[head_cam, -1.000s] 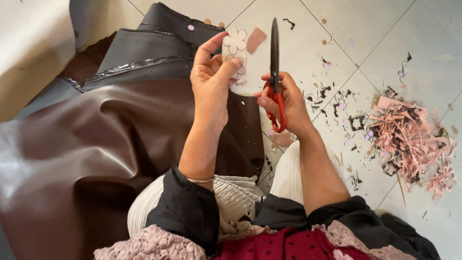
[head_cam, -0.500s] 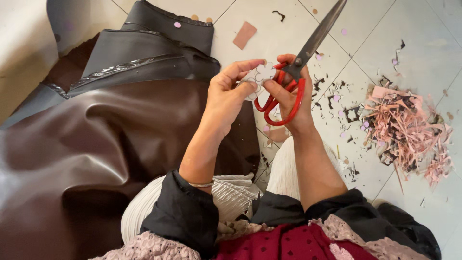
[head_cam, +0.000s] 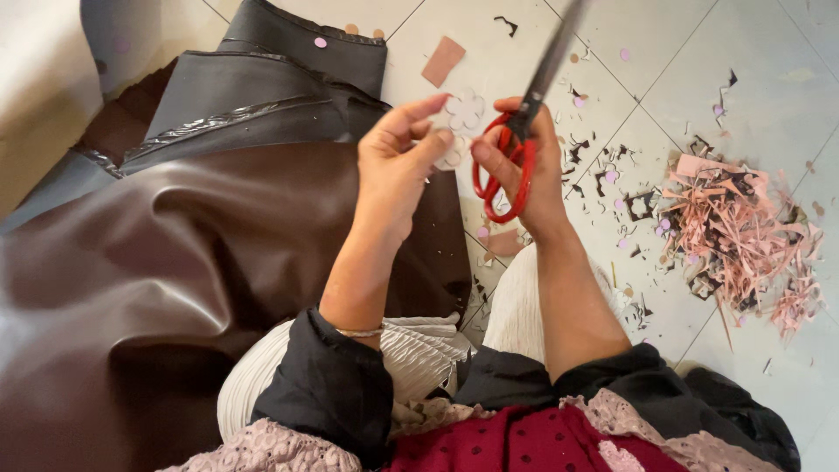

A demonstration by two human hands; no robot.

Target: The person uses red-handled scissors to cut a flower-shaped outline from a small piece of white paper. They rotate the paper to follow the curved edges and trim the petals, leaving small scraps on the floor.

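Red-handled scissors [head_cam: 516,149] over pale tiled floor [head_cam: 699,79].
Left of scissors, glossy dark brown leather sheet [head_cam: 175,262]; right, pink and black scrap heap [head_cam: 743,236]; beside, pale flower-shaped cutout [head_cam: 461,114].

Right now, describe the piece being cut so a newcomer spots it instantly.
Start at the big brown leatherette sheet on the white tiled floor; above its right edge the two hands meet. Between the left hand and the red-handled scissors in the right hand sits a small pale flower-shaped cutout, scalloped and held up, unlike the loose pink scraps.

Brown leather sheet [head_cam: 175,253] left; pink scrap pile [head_cam: 743,236] right; tiled floor [head_cam: 699,79].
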